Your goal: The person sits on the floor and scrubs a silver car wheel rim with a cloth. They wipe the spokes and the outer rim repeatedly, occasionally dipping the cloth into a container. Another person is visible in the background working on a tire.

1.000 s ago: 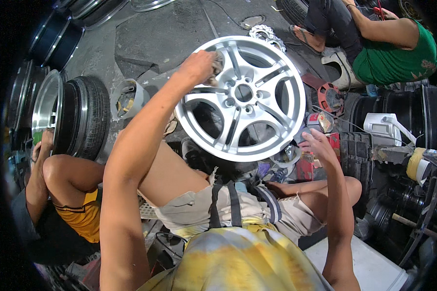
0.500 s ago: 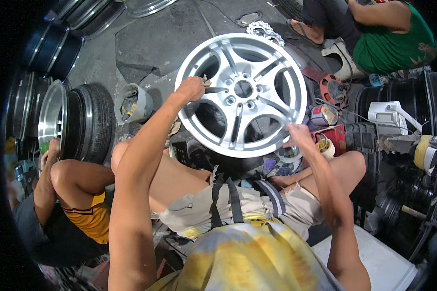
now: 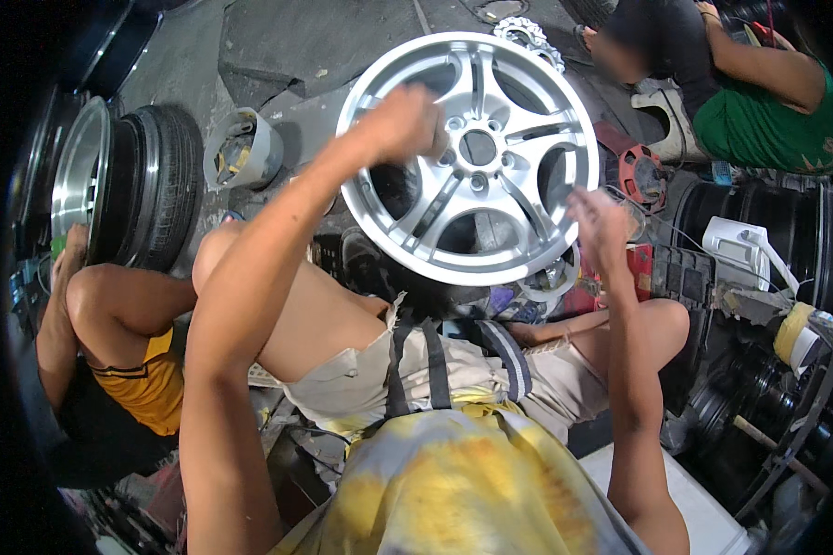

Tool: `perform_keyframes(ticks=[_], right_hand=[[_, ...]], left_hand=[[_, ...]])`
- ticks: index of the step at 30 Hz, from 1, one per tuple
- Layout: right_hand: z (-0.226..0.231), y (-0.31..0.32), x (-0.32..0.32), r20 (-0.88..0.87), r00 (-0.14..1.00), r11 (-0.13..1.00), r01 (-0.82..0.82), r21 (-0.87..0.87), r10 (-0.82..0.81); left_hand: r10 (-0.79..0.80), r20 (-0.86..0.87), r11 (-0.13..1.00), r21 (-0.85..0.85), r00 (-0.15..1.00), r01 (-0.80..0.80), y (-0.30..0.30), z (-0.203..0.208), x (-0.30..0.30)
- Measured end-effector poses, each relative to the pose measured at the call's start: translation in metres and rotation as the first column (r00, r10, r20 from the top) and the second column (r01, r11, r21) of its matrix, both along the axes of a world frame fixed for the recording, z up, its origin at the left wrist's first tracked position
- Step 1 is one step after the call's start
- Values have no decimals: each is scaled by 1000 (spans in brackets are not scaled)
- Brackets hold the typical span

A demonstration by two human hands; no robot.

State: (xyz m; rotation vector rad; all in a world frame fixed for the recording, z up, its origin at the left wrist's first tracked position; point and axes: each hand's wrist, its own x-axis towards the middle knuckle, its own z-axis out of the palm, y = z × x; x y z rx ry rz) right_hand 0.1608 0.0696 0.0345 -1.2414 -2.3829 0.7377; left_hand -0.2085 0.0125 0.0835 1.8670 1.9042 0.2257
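A silver alloy wheel rim (image 3: 477,257) with paired spokes and a round centre hole lies tilted in front of my legs, its face toward me. My left hand (image 3: 405,125), smeared by motion, is a closed fist over the spokes left of the hub. A small tan scrap shows at its fingers in the earlier frame; now I cannot make out what it holds. At the rim's right edge is my right hand (image 3: 603,222), its curled fingers on the outer lip. Some blur covers these fingertips too.
A white bucket (image 3: 261,153) with scraps stands left, near a tyre (image 3: 178,176) and another rim (image 3: 76,176). A person in orange shorts (image 3: 143,388) sits left; another in a green top (image 3: 777,120) sits far right. A red ring-shaped part (image 3: 640,176) and white container (image 3: 736,245) lie right.
The wheel rim has turned anticlockwise, and my right hand has moved up along its right edge. My left hand has shifted from the left side inward, closer to the hub.
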Motion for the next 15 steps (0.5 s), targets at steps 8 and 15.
perform_keyframes(ticks=[8, 15], right_hand=[[-19, -96, -46, 339, 859, 923, -372, -101, 384], [-33, -115, -100, 218, 860, 883, -423, -201, 462]], left_hand=[[100, 716, 806, 349, 691, -478, 11, 112, -67], [132, 695, 791, 356, 706, -498, 3, 107, -90]])
